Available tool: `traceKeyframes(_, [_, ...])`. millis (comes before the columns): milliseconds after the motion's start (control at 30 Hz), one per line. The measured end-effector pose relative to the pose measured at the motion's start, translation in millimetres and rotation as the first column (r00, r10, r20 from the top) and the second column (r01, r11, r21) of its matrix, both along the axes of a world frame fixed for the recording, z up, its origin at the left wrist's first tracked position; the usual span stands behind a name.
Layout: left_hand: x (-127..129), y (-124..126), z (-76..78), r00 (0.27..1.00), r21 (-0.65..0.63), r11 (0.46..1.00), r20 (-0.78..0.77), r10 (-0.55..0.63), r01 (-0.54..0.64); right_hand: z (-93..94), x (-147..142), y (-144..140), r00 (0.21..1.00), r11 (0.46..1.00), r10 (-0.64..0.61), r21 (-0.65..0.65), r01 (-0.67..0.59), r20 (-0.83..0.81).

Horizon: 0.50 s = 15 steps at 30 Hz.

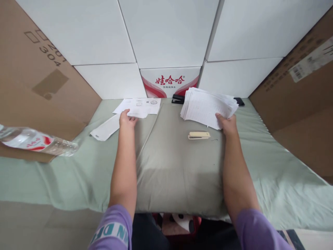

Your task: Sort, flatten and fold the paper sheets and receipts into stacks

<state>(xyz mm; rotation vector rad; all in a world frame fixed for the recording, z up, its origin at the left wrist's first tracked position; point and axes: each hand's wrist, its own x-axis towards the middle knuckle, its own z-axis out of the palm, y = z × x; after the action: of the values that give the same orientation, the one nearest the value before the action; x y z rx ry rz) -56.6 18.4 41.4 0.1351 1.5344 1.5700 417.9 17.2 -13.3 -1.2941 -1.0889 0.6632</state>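
Observation:
My right hand (pixel 228 124) grips a thick, slightly fanned stack of printed papers (pixel 205 106) by its near right corner, thumb on top. On the left, my left hand (pixel 127 120) pinches the near edge of a few printed sheets (pixel 139 107) with round stamp-like marks. Its fingertips are partly hidden at the paper's edge. Beside that wrist lies a long white sleeve or packet (pixel 106 128). A cream stapler (pixel 199 135) rests on the cloth in front of the stack. Behind the stack, a black stapler (pixel 178 99) is partly covered.
Green cloth (pixel 171 156) covers the surface. White boxes (pixel 170 34) form a wall at the back. Brown cartons stand at the left (pixel 23 90) and right (pixel 299 111). A plastic water bottle (pixel 39 141) lies at the left. A dark flat object (pixel 239 101) lies behind the stack.

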Motion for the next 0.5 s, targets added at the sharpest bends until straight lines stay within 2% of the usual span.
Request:
traceKeyframes(133, [-3,9,2.7,0.997,0.030,0.999,0.070,0.026,-0.029,1.7,-1,-1,1.000,1.000,-0.013,0.004,0.013,-0.001])
traceKeyframes(267, [-6,24,3.8,0.974,0.063,0.997,0.228,0.020,-0.035,2.5,-2,0,1.000,1.000,-0.015,0.001,0.015,-0.002])
traceKeyframes(367, [0,40,2.4,0.965,0.078,0.995,0.250,-0.080,0.062,1.1,-1,0,1.000,1.000,-0.004,0.006,0.004,0.007])
traceKeyframes(500, [13,59,-4.0,0.951,0.021,0.970,0.193,-0.241,0.241,-0.1,-2,-1,1.000,1.000,-0.004,0.007,0.004,0.018])
